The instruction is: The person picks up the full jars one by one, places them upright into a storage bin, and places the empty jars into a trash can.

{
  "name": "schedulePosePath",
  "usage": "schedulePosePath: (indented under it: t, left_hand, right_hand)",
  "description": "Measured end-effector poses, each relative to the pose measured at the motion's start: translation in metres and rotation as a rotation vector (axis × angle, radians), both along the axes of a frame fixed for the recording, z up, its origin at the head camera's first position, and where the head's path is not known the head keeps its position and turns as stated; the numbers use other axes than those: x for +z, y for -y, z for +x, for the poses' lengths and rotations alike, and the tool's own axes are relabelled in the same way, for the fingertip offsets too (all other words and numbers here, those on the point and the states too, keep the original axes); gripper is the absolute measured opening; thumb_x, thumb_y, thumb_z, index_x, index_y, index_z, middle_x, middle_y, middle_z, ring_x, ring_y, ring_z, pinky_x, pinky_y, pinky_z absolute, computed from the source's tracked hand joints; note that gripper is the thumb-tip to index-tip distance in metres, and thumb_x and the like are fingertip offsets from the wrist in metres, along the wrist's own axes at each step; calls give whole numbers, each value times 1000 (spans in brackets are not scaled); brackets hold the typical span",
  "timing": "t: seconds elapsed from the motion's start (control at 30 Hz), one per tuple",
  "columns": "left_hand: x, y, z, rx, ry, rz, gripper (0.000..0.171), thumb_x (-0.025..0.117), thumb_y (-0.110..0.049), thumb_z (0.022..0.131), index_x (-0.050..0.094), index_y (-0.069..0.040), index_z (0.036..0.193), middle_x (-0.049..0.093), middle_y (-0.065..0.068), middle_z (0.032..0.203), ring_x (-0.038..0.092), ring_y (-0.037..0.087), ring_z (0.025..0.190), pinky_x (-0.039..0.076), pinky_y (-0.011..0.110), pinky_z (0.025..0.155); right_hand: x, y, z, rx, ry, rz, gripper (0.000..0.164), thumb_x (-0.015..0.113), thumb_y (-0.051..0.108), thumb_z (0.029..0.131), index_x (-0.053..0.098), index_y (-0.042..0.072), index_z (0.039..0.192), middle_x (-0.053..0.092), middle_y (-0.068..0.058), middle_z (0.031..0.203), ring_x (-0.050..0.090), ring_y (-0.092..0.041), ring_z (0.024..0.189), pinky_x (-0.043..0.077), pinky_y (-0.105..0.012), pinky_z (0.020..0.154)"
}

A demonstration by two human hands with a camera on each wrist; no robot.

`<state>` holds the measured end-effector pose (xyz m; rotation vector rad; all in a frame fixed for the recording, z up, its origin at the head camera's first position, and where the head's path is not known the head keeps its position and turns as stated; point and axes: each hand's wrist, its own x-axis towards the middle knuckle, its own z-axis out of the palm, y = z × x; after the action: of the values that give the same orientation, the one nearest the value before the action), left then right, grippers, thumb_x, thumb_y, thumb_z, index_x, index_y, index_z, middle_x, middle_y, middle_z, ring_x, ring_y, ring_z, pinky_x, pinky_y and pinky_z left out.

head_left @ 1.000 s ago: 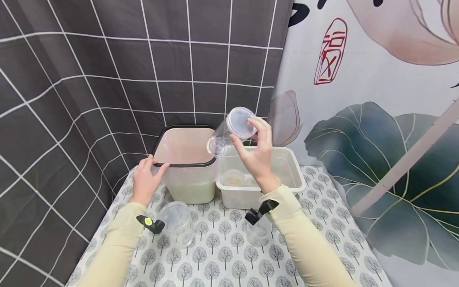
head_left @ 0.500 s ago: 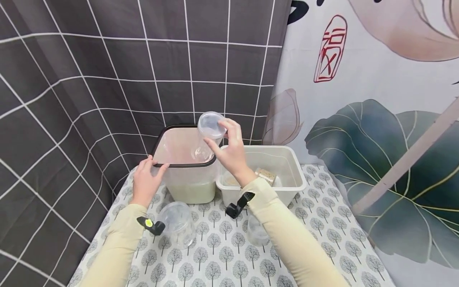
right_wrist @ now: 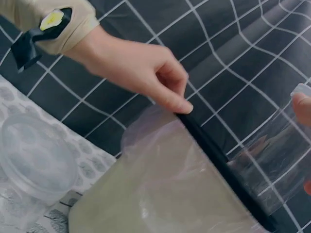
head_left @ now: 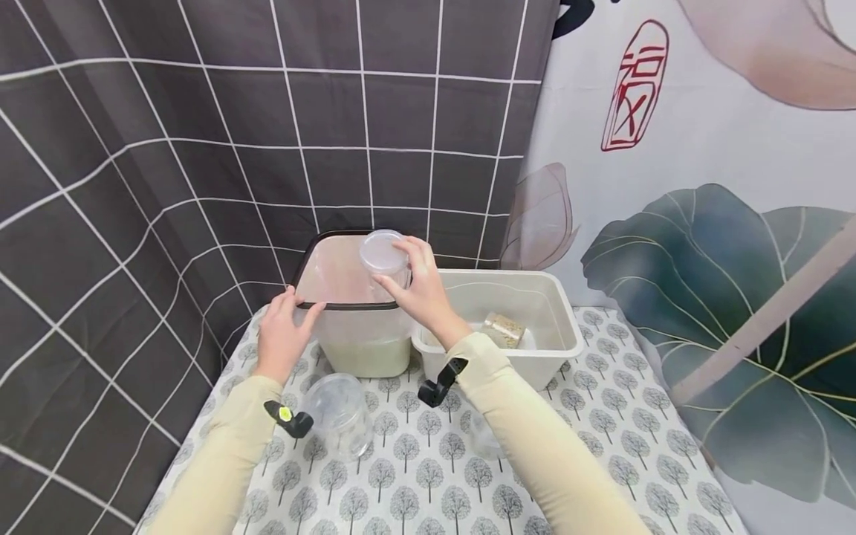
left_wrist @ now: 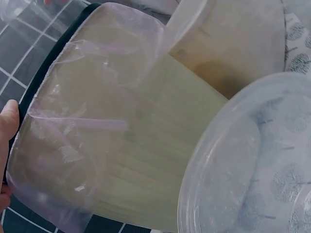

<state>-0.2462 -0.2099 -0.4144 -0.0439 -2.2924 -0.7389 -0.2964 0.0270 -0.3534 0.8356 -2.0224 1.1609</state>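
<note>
A lined trash bin (head_left: 364,353) with a black rim stands at the centre in the head view; a thin, pinkish bag hangs over its side. My left hand (head_left: 281,334) pinches the bin's near left rim, and the right wrist view shows the thumb of that left hand (right_wrist: 141,73) on the black edge. Over the bin's opening, my right hand (head_left: 423,293) grips a clear plastic jar (head_left: 383,251) around its translucent lid. In the right wrist view the see-through body of this jar (right_wrist: 277,155) reaches across the rim; I see no contents in it.
To the right sits a white plastic tub (head_left: 565,312) with a jar of pale grains (head_left: 504,331) lying in it. A clear lidded jar (head_left: 337,416) stands before the bin. Another clear container (head_left: 484,437) is partly behind my right forearm. A dark grid curtain (head_left: 401,111) hangs behind.
My right hand has carried the jar left from over the tub and lowered it into the bin's opening, tipping it more upright. My left hand stays at the rim.
</note>
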Motion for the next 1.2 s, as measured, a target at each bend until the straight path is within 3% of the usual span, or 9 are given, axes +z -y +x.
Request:
schedulePosePath:
  t: [0.23, 0.4, 0.57, 0.7, 0.97, 1.2]
  left_hand:
    - [-3, -2, -2, 9, 5, -54, 41, 68, -31, 84, 61, 6, 103, 51, 26, 125, 47, 39, 118, 39, 50, 96]
    - [-6, 0, 0, 4, -1, -53, 41, 68, -30, 85, 61, 5, 104, 51, 25, 125, 46, 37, 119, 38, 49, 98]
    - [-5, 0, 0, 1, -14, -66, 41, 68, -31, 85, 61, 5, 104, 51, 25, 125, 46, 37, 119, 38, 47, 99]
    - [-5, 0, 0, -1, -12, -62, 41, 68, -30, 85, 61, 5, 105, 50, 25, 127, 45, 38, 120, 38, 49, 99]
    - [-4, -1, 0, -10, 3, -70, 40, 64, -31, 88, 59, 4, 106, 48, 24, 129, 44, 38, 120, 40, 52, 95]
    - [-4, -1, 1, -5, 2, -49, 40, 65, -30, 87, 60, 4, 105, 49, 25, 129, 45, 39, 120, 40, 52, 95]
  right_hand:
    - [-16, 1, -2, -14, 95, 137, 51, 75, 19, 79, 51, 0, 119, 43, -20, 124, 46, -30, 116, 42, -35, 96]
    - [-23, -1, 0, -3, 139, 178, 51, 73, 18, 80, 49, -1, 120, 45, -20, 123, 46, -30, 115, 42, -36, 97]
    - [-23, -5, 0, -24, 114, 182, 52, 72, 18, 82, 47, -4, 121, 49, -19, 120, 47, -28, 113, 39, -35, 99]
    - [-26, -13, 3, -33, 92, 126, 49, 69, 17, 84, 48, -7, 121, 51, -21, 119, 49, -31, 112, 40, -37, 98]
    - [-58, -49, 19, -75, 154, -47, 41, 66, 12, 85, 51, -7, 118, 55, -22, 112, 54, -31, 105, 47, -44, 90]
    - [-66, -73, 30, -69, 112, -55, 34, 65, 9, 86, 54, -5, 116, 56, -17, 113, 54, -29, 106, 46, -40, 92]
